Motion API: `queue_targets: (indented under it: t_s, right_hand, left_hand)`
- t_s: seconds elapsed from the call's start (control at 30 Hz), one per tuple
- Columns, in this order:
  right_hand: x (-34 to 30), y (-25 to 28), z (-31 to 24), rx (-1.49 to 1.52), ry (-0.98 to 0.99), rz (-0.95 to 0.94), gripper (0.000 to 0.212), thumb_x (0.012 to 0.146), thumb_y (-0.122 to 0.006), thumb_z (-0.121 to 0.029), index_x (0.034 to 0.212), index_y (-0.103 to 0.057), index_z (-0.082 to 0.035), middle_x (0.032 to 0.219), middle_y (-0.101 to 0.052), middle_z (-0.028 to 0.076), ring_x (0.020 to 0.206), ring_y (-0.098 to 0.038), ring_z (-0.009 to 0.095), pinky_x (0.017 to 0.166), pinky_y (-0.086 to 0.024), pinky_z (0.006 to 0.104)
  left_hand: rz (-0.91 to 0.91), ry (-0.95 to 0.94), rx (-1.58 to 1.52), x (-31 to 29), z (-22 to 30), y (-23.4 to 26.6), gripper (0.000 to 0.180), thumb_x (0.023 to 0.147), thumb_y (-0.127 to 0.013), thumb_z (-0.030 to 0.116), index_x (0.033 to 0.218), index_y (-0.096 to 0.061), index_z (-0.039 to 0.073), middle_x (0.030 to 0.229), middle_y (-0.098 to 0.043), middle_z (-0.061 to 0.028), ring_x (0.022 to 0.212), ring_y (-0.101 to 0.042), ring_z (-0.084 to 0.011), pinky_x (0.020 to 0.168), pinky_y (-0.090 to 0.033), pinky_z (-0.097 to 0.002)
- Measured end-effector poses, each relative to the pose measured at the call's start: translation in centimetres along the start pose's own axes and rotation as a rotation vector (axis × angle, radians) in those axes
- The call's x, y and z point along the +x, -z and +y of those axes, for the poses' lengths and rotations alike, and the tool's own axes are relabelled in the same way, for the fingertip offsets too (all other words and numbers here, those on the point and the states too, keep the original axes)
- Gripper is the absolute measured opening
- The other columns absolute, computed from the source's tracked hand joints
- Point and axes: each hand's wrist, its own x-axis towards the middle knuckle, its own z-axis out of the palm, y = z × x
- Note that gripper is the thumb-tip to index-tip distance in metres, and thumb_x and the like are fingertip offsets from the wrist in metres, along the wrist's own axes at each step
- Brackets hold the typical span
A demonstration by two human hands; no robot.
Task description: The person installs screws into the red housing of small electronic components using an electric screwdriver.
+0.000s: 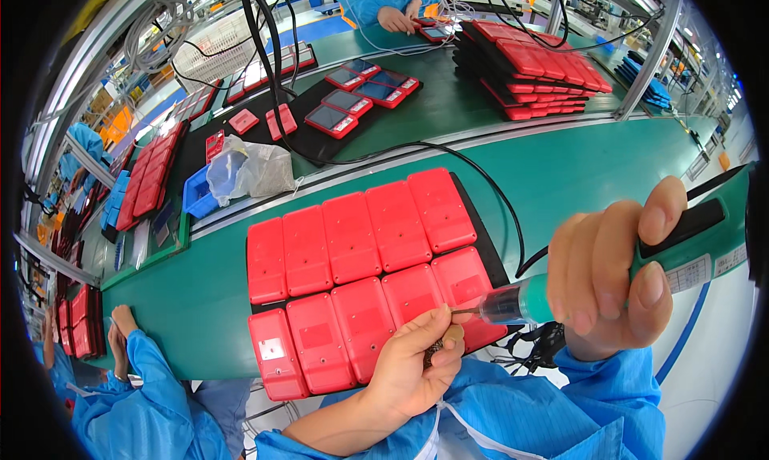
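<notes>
My right hand [613, 268] is wrapped round a green electric screwdriver [733, 219], held almost level with its bit pointing left. My left hand [412, 360] is closed, with a cluster of small screws [433, 353] in its curled fingers. Its thumb and forefinger meet at the tip of the bit; whether a screw sits on the tip is too small to tell. Both hands are above the near right corner of two rows of red device cases [351, 236], which lie face down on a black mat [481, 240]. Screw holes show in their backs.
A black cable [481, 167] curves over the green bench [577, 163]. Beyond a metal rail are a blue bin [199, 195] with a plastic bag [268, 171], devices with screens [383, 91], and stacked red cases [529, 55]. Co-workers' hands [396, 18] are at the far side and left [120, 324].
</notes>
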Motion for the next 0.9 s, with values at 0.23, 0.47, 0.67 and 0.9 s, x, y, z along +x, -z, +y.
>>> queue_targets:
  t_s: [0.23,0.47,0.67,0.9]
  right_hand:
    - [-0.2,-0.2,-0.8,-0.054,0.070,0.029,0.022,0.083,-0.051,-0.016,0.096,-0.034,-0.008,0.051,-0.043,-0.002,0.037,-0.046,0.008,0.033,-0.038,0.0200]
    - [-0.9,1.7,1.9,-0.113,-0.077,-0.024,0.026,0.073,-0.047,0.005,0.094,-0.034,-0.002,0.055,-0.047,0.006,0.042,-0.047,0.013,0.040,-0.043,0.0273]
    - [-1.1,1.6,3.0,-0.104,-0.090,-0.055,0.027,0.070,-0.050,0.008,0.092,-0.035,0.002,0.057,-0.048,0.008,0.045,-0.051,0.013,0.042,-0.045,0.0256]
    - [-1.3,0.7,3.2,-0.273,-0.171,-0.069,0.029,0.078,-0.058,-0.015,0.087,-0.031,-0.008,0.048,-0.042,0.001,0.036,-0.043,0.011,0.035,-0.039,0.0251]
  left_hand:
    - [-0.122,0.060,-0.124,0.4,-0.5,0.5,0.031,0.092,-0.033,0.021,0.100,-0.050,-0.004,0.065,-0.043,-0.0039,0.050,-0.035,-0.0076,0.039,-0.028,-0.0175]
    - [0.067,0.077,0.007,-2.3,0.2,1.3,0.036,0.092,-0.033,0.021,0.113,-0.042,-0.006,0.074,-0.047,-0.0056,0.056,-0.037,-0.0094,0.044,-0.029,-0.0182]
    - [0.129,-0.072,0.110,-3.1,0.3,1.3,0.031,0.090,-0.038,0.016,0.112,-0.042,-0.005,0.078,-0.050,-0.0075,0.062,-0.041,-0.0114,0.047,-0.031,-0.0182]
    - [0.085,-0.140,0.014,-3.3,0.6,2.1,0.027,0.090,-0.038,0.018,0.105,-0.047,-0.002,0.075,-0.051,-0.0081,0.062,-0.041,-0.0113,0.047,-0.032,-0.0180]
